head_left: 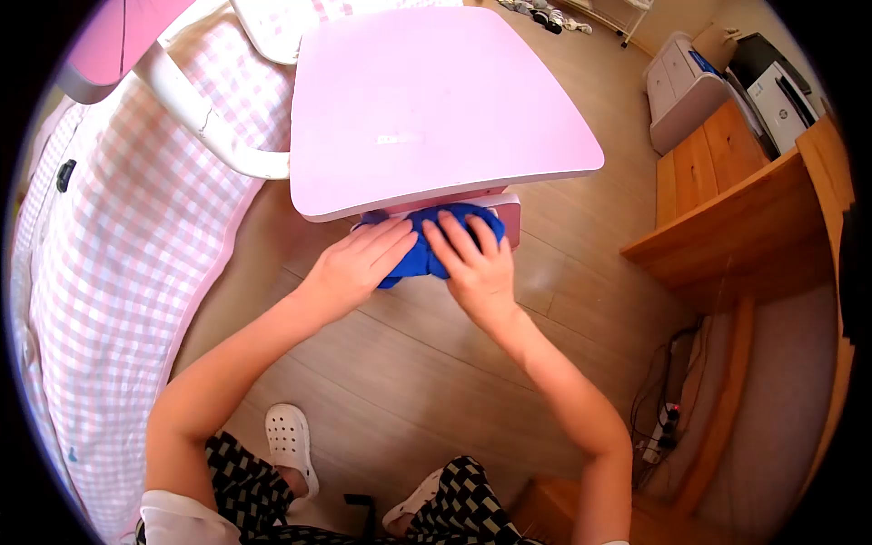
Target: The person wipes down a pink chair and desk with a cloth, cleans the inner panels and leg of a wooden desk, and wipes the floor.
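So the blue cloth (421, 260) is bunched just below the near edge of the pink panel (436, 100), left hand (352, 266) and right hand (479, 271) laid over it, can't tell if they're gripping; looks light and floppy, I'd grab the thick folds

A blue cloth (419, 261) lies bunched by the flat pink seat's (427, 100) near edge.

Gingham bedspread (118, 263) covers the left side; one small dark object (65, 175) rests on it, identity unclear. Flooring is wood-plank (581, 227). At right, a white drawer cabinet (670, 86) stands beside wooden furniture (718, 218), an HP-marked printer (783, 107) nearby. Lower right: a power strip (656, 440) with tangled cables (668, 359). A wheeled rack (613, 16) stands at the far edge.
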Motion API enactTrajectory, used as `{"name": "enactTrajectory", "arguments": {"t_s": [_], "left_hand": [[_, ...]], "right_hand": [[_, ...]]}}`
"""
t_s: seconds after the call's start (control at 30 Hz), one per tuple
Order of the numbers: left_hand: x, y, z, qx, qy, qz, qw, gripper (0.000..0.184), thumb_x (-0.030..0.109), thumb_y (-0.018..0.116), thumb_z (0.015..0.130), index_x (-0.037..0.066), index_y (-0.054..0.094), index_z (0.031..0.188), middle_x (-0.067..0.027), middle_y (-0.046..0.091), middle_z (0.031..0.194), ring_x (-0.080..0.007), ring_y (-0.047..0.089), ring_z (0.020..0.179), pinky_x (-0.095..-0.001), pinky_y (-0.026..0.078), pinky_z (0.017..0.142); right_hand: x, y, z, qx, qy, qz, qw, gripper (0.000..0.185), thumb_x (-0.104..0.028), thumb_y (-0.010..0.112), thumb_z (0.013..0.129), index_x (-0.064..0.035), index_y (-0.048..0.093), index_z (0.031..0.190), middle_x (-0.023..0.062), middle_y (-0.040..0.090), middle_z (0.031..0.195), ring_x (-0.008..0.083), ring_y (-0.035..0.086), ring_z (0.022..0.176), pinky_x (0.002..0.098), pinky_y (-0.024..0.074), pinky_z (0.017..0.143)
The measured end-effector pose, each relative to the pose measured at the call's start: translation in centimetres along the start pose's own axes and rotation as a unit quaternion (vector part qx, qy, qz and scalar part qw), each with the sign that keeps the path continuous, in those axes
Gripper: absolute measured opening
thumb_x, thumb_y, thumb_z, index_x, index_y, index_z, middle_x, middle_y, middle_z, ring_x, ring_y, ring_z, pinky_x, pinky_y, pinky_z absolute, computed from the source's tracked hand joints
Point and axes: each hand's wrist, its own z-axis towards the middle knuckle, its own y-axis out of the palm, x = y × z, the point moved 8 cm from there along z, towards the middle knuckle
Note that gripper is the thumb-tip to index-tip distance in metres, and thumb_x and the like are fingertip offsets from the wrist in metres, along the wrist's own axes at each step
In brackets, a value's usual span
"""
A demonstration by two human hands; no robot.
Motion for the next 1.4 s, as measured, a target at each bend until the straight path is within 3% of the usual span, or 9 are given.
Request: {"name": "enactTrajectory", "arguments": {"t_s": [0.17,0.3,0.37,0.43,0.57,0.73,1.03,1.2,1.4], "left_hand": [[1.1,-0.3,-2.3,-0.026,0.071,0.046,0.996,0.039,0.008,0.057,0.078,0.001,0.059,0.117,-0.0134,0.059,0.123,-0.0267,0.057,0.116,-0.0394,0.049,0.093],[0.9,-0.3,-3.4,-0.035,0.042,0.034,0.998,0.040,0.008,0.058,0.078,0.002,0.060,0.117,-0.0120,0.059,0.123,-0.0264,0.057,0.116,-0.0385,0.049,0.093],[1.4,-1.3,-3.1,0.005,0.039,0.030,0.999,0.040,0.007,0.058,0.078,0.000,0.061,0.118,-0.0141,0.058,0.126,-0.0303,0.056,0.117,-0.0406,0.050,0.092],[1.9,-2.5,-1.9,0.040,0.043,0.052,0.997,0.040,0.008,0.059,0.078,0.002,0.062,0.117,-0.0132,0.058,0.125,-0.0293,0.057,0.115,-0.0399,0.050,0.091],[2.3,-3.2,0.2,0.139,0.060,0.127,0.980,0.040,0.011,0.063,0.075,0.005,0.065,0.115,-0.0107,0.060,0.122,-0.0266,0.059,0.111,-0.0377,0.051,0.086],[0.6,0.3,0.7,0.101,0.010,0.119,0.988,0.046,0.017,0.069,0.069,0.003,0.062,0.112,-0.0109,0.060,0.114,-0.0265,0.058,0.105,-0.0369,0.051,0.085],[-0.8,-0.4,-1.4,0.099,-0.066,0.072,0.990,0.044,0.010,0.063,0.067,0.005,0.063,0.111,-0.0116,0.061,0.115,-0.0288,0.059,0.106,-0.0394,0.052,0.089],[-1.2,-0.5,-2.4,0.103,-0.082,0.064,0.989,0.043,0.007,0.062,0.069,0.005,0.063,0.111,-0.0104,0.061,0.116,-0.0278,0.058,0.107,-0.0386,0.052,0.089],[-2.0,-0.6,-4.2,0.122,-0.109,0.058,0.985,0.043,0.002,0.060,0.069,0.006,0.063,0.112,-0.0095,0.061,0.117,-0.0284,0.059,0.107,-0.0389,0.053,0.088]], "right_hand": [[-2.4,1.6,-1.7,-0.041,0.012,0.071,0.997,0.048,-0.004,0.061,0.068,-0.0147,0.065,0.114,0.0010,0.060,0.116,0.0233,0.055,0.101,0.0355,0.0469,0.078],[-2.7,1.2,-1.4,-0.041,0.047,0.104,0.993,0.051,-0.001,0.062,0.065,-0.0134,0.065,0.114,0.0016,0.061,0.117,0.0238,0.055,0.103,0.0370,0.0476,0.080],[-2.1,-0.2,-0.7,-0.016,0.060,0.111,0.992,0.054,0.001,0.062,0.062,-0.0129,0.065,0.115,0.0018,0.061,0.116,0.0246,0.056,0.102,0.0376,0.0478,0.080],[-1.5,-1.5,0.4,-0.011,0.038,0.083,0.996,0.039,-0.009,0.060,0.073,-0.0141,0.066,0.111,0.0017,0.062,0.115,0.0232,0.056,0.099,0.0342,0.0460,0.075],[0.1,-3.7,1.8,0.125,-0.007,-0.027,0.992,0.033,-0.014,0.061,0.075,-0.0164,0.069,0.107,0.0001,0.062,0.116,0.0205,0.056,0.100,0.0314,0.0447,0.072],[0.9,-0.1,1.1,0.066,0.006,-0.043,0.997,0.040,-0.007,0.061,0.070,-0.0160,0.069,0.109,0.0007,0.059,0.120,0.0226,0.054,0.100,0.0346,0.0445,0.074],[-1.2,0.6,1.7,0.040,0.044,0.008,0.998,0.045,-0.007,0.062,0.068,-0.0159,0.067,0.112,0.0007,0.057,0.119,0.0252,0.050,0.102,0.0380,0.0428,0.077],[-2.2,1.0,1.9,0.042,0.045,0.009,0.998,0.043,-0.010,0.060,0.070,-0.0154,0.066,0.112,0.0009,0.057,0.117,0.0248,0.051,0.101,0.0375,0.0431,0.073],[-3.8,1.2,2.5,0.029,0.040,0.033,0.998,0.052,-0.030,0.068,0.066,-0.0150,0.063,0.116,0.0009,0.054,0.120,0.0252,0.050,0.104,0.0379,0.0434,0.073]]}}
